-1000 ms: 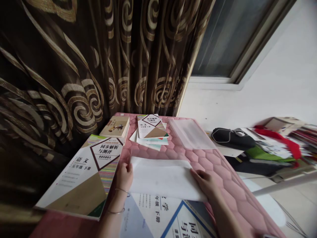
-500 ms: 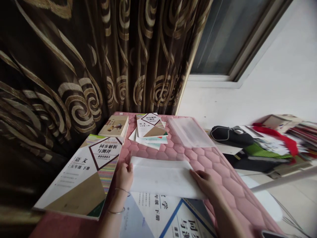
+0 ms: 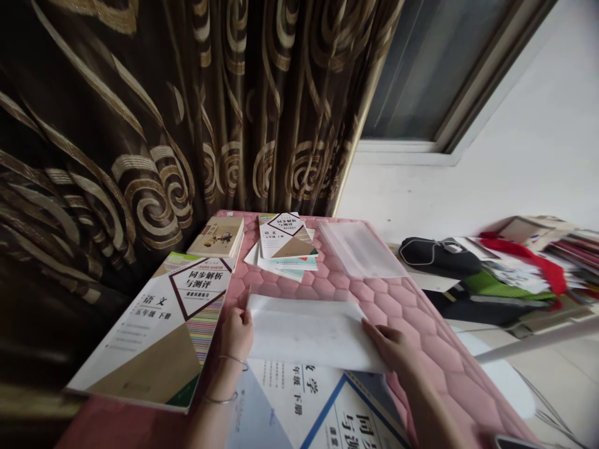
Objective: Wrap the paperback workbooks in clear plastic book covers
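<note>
My left hand point(image 3: 237, 337) grips the left edge of a whitish translucent plastic book cover point(image 3: 309, 333), thumb on top. On its right edge my right hand point(image 3: 390, 343) is closed, with the fingers partly hidden underneath. The cover is stretched nearly flat between both hands. It hides the upper part of a blue and white workbook point(image 3: 281, 405), whose near end runs out of the frame. I cannot tell whether the cover touches the workbook or hangs just above it.
A large workbook point(image 3: 159, 337) lies to the left, with a stack of small books point(image 3: 218, 237) behind it. More booklets point(image 3: 287, 240) and translucent covers point(image 3: 360, 249) lie farther back on the pink padded table point(image 3: 421, 349). A phone-like dark object point(image 3: 512, 441) sits at the near right.
Both hands keep hold of the book cover, which has shifted very slightly. The view has moved a little; everything else stays in place.
</note>
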A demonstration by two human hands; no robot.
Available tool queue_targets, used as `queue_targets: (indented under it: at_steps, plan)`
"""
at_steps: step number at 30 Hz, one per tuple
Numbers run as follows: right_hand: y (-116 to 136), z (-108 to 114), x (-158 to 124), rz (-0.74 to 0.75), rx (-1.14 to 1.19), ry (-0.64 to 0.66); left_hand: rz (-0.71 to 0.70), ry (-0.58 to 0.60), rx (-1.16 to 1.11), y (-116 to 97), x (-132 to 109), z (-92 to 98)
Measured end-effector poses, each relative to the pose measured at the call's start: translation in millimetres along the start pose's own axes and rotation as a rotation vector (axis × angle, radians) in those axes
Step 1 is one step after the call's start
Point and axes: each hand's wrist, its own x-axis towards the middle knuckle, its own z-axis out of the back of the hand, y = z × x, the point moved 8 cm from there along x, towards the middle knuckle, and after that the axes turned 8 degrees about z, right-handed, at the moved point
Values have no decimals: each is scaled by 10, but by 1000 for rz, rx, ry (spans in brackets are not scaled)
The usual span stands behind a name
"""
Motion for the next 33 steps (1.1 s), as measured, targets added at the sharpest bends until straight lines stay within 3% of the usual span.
queue_targets:
  at_steps: [3,10,18,24,33]
  plan:
    - [-31,-78,-24,-15,55,68,3,-21,-27,-2,-5,41]
    - [105,-67,-80,16,17,-19,-17,28,-41,-3,23,68]
    - [-3,-88,-52,-5,121,-20,-15,1,93,-11,7,17]
    - [91,-68,-55,12,24,-79,-8,-28,73,-20,-18,51]
    - [12,-97,-33,-19,70,-19,-11,-36,141,-39,-27,38]
